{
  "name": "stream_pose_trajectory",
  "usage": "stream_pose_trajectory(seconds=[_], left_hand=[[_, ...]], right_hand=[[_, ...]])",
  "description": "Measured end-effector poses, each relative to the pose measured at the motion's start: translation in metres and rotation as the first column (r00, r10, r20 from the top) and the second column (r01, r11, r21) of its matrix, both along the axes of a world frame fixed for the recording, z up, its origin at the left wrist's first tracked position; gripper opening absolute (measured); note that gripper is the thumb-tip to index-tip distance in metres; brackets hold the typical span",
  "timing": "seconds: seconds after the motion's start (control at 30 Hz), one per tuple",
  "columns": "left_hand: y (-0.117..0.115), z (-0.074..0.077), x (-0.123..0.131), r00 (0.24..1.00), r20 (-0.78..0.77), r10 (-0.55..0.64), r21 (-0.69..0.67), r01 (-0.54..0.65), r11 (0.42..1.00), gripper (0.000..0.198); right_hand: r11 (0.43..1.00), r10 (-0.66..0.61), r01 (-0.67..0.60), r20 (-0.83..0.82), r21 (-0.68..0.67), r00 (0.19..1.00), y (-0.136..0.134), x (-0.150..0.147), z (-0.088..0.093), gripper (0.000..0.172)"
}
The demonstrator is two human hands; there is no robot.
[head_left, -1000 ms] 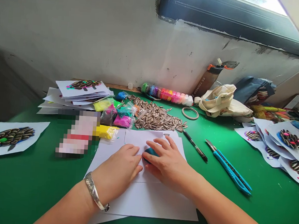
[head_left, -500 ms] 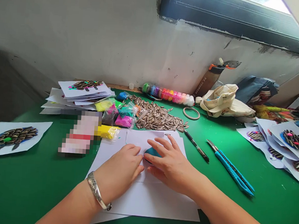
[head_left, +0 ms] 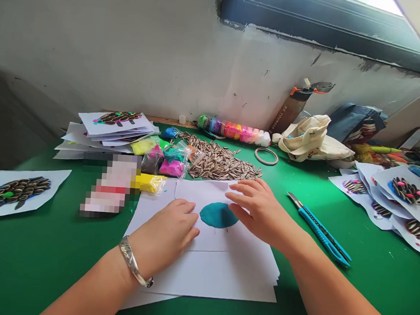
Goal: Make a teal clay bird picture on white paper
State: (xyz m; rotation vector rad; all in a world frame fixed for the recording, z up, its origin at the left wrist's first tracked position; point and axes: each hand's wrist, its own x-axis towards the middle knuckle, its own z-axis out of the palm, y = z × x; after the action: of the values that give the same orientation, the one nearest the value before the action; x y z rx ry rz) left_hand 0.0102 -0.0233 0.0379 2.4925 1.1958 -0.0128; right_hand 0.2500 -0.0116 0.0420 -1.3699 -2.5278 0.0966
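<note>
A flattened oval of teal modelling clay (head_left: 219, 215) lies on a white paper sheet (head_left: 205, 272), which sits on a stack of loose sheets. My left hand (head_left: 165, 231), wearing a silver bangle (head_left: 133, 261), rests flat on the paper just left of the clay, holding nothing. My right hand (head_left: 258, 210) hovers over the paper at the clay's right edge, fingers spread, with its fingertips close to the clay or touching it. Thin pencil marks show below the oval.
Sunflower seeds (head_left: 220, 164) lie heaped on the green table mat (head_left: 44, 261) beside bags of coloured clay (head_left: 171, 168). Seed-and-clay pictures (head_left: 16, 192) lie left and right. A blue craft knife (head_left: 320, 231) lies right of my right hand. A pixelated blur (head_left: 109, 186) covers something.
My right hand has lifted off the clay and moved right, uncovering the whole teal oval, now flattened and wider. The black pen is no longer visible. My left hand has barely moved.
</note>
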Motion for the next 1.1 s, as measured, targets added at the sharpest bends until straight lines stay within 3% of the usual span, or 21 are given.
stream_pose_trajectory(seconds=[0.13, 0.33, 0.6, 0.93, 1.1], left_hand=[[-0.001, 0.001, 0.000, 0.999, 0.042, 0.016, -0.023, -0.015, 1.000, 0.018], [-0.006, 0.002, 0.004, 1.000, -0.018, 0.014, 0.016, -0.014, 1.000, 0.025], [-0.005, 0.003, 0.005, 1.000, -0.028, 0.007, -0.001, -0.007, 1.000, 0.022], [-0.007, 0.007, 0.008, 0.998, -0.061, 0.025, 0.017, -0.024, 1.000, 0.017], [-0.005, 0.007, 0.006, 0.999, -0.026, 0.022, 0.020, -0.022, 1.000, 0.015]], right_hand=[[0.997, 0.060, -0.060, 0.012, -0.057, 0.998, -0.005, 0.003, 0.007, 0.021], [0.973, 0.177, -0.167, 0.053, -0.161, 0.983, -0.016, -0.007, 0.005, 0.033], [0.981, 0.100, -0.088, 0.064, -0.173, 0.993, -0.010, 0.003, 0.005, 0.033], [0.955, 0.187, -0.174, 0.029, -0.240, 0.982, -0.011, -0.002, 0.007, 0.024], [0.970, 0.158, -0.160, -0.029, -0.182, 0.987, -0.008, -0.005, 0.002, 0.025]])
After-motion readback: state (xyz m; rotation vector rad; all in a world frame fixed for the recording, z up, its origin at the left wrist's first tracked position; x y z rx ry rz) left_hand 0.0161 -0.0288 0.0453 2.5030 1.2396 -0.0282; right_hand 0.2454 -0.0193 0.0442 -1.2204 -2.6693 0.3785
